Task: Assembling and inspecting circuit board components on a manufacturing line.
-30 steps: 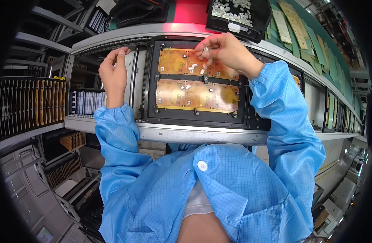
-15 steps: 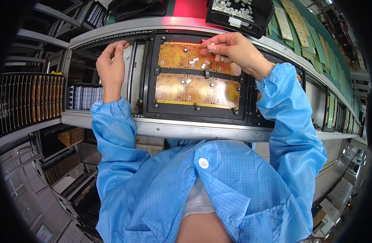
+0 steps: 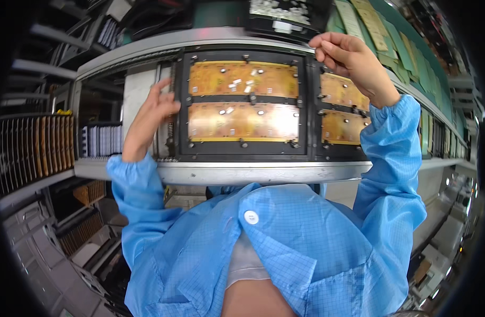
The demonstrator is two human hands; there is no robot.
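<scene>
1. Left hand (image 3: pixel 151 119): motion-blurred, around left edge of black frame (image 3: pixel 269 152), near ribbed dark coil (image 3: pixel 172 127). Fingers loosely bent, fairly wide apart. Can't tell on contact with frame.
2. Right hand (image 3: pixel 353 61): raised near far rail, just below black bin (image 3: pixel 259 25) in view. Thumb and index narrow, tips near each other, other fingers curled. Can't tell about any small part in that pinch.
3. Upper amber panel (image 3: pixel 279 82): flat, thin, rectangular, glossy, set in black frame, between both hands.
4. Lower amber panel (image 3: pixel 211 124): same shape and frame, nearer to body. Bright glare at right end.
5. White parts (image 3: pixel 249 83): small, blocky, plastic-looking. Loose cluster near middle of upper panel, plus single one on lower panel near left knob. Fine detail lost to blur.
6. Frame hardware: dark round knobs (image 3: pixel 246 58) along edges and between panels.
7. To right: second frame with more amber panels (image 3: pixel 340 127), partly under right forearm.
8. Front edge: smooth, dull silver metal rail (image 3: pixel 263 173).
9. Bin at far side: matte black walls, heap of small white pieces (image 3: pixel 279 9) inside.
10. Far right: long flat green strips (image 3: pixel 411 71), overlapping.
11. Sleeves (image 3: pixel 393 132): shiny blue cloth, fine dark grid, gathered cuffs.
</scene>
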